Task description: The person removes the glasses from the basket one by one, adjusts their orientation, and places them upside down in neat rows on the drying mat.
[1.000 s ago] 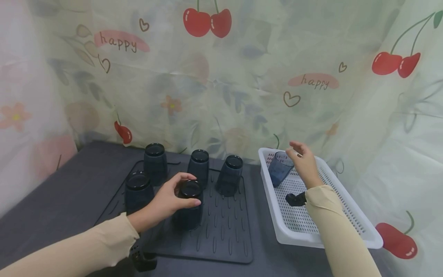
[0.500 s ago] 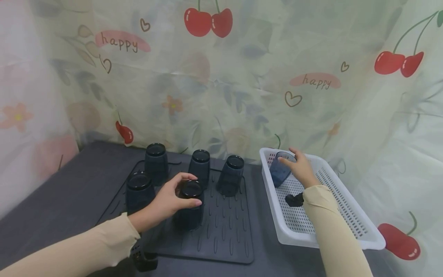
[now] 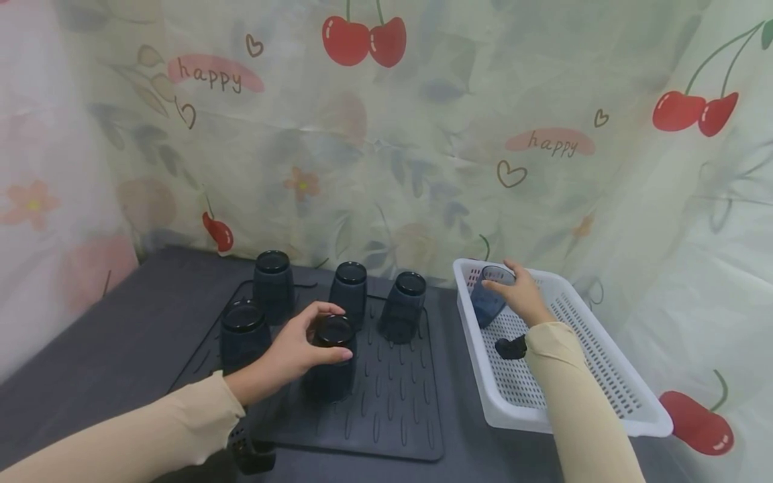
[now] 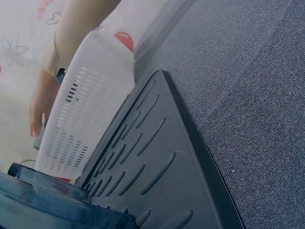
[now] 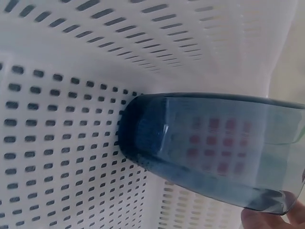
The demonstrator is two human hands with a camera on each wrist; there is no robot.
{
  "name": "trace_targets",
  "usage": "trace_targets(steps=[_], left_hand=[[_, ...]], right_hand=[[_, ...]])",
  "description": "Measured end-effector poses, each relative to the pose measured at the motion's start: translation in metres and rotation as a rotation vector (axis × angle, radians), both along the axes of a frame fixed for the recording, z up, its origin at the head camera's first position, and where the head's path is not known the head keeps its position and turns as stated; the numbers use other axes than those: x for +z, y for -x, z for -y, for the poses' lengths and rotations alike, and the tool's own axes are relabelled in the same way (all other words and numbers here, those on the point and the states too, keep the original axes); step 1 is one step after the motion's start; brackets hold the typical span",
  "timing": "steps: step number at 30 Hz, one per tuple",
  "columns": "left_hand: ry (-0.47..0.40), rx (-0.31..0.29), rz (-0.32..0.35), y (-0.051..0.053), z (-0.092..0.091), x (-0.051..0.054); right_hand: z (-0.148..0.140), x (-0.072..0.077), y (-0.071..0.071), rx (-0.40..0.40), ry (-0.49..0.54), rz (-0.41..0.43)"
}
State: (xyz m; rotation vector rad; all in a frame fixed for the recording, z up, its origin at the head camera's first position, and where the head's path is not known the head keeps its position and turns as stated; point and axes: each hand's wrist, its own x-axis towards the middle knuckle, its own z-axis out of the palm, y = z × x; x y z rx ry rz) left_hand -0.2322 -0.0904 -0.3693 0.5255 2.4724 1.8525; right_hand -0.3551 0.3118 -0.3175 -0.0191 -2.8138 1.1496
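On the drying mat (image 3: pixel 401 409) at the left, my left hand (image 3: pixel 288 352) curves its thumb and fingers around an upside-down dark drinking glass (image 3: pixel 333 377). My right hand (image 3: pixel 524 298) reaches into the white basket (image 3: pixel 516 417) and grips a blue-tinted glass (image 3: pixel 488 308) near its rim. That glass stands mouth up in the far left corner, tilted, its base on the perforated floor in the right wrist view. Fingertips (image 5: pixel 267 219) of the right hand show at its rim there; the rest of the hand is out of that view.
Several more upside-down glasses stand on the mat, including a far-left glass (image 3: pixel 274 288), a near-left glass (image 3: pixel 243 339), a middle glass (image 3: pixel 350 292) and a right glass (image 3: pixel 403 308). A patterned curtain (image 3: pixel 374 168) hangs behind the dark tabletop (image 3: pixel 115 315).
My right hand has come down and left onto the rim of the glass in the basket and now grips it. The left hand has stayed around its glass.
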Motion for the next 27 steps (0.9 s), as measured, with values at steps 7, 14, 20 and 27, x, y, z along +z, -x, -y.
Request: trace_targets(steps=[7,14,20,27], left_hand=[[0.003,0.002,0.008,0.0,0.0002,-0.0002],[-0.011,-0.006,0.023,-0.001,0.0002,0.001],[0.001,0.0,0.025,-0.0012,-0.0005,0.0021],[0.011,0.002,0.023,-0.0006,0.0002,0.0011]], right_hand=[[0.0015,-0.0006,0.0049,-0.012,0.027,0.044],[0.0022,-0.0042,0.0097,-0.015,0.053,0.147],[0.005,-0.0001,0.0065,-0.021,0.094,0.169],[0.0034,-0.0002,0.0029,-0.026,0.109,0.168]])
